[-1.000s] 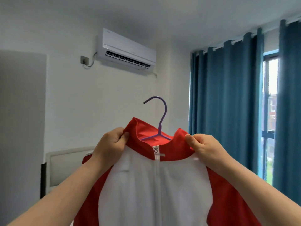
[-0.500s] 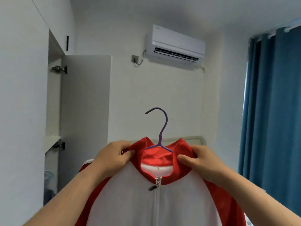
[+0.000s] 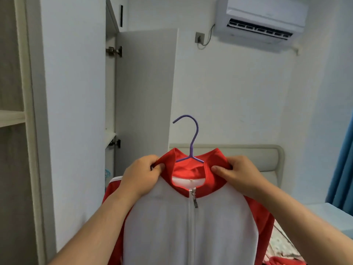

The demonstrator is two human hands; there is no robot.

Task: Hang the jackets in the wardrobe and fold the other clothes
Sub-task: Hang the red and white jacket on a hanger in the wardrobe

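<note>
The room was a white-walled bedroom, and the wardrobe (image 3: 72,92) filled its left side, one door (image 3: 145,83) swung open toward the wall. High to the right of the wardrobe hung an air conditioner (image 3: 263,18), and lower on that side stood a padded headboard (image 3: 248,155).

The jacket (image 3: 172,226) was held up in the air just right of the wardrobe, not yet inside it. It had a white body, red sleeves and a red stand-up collar (image 3: 168,159). It was zipped nearly to the top and hung flat, facing the person.

Both hands gripped it at the collar, likely to keep the shoulders seated while it was carried. The left hand (image 3: 141,176) pinched the collar on the side nearer the wardrobe, and the right hand (image 3: 240,175) pinched the far side.

The purple hanger (image 3: 193,138) sat inside the neck, hook up and curling toward the wardrobe, probably ready to lift onto a rail. No rail showed. The zip pull (image 3: 195,202) dangled below the collar.
</note>
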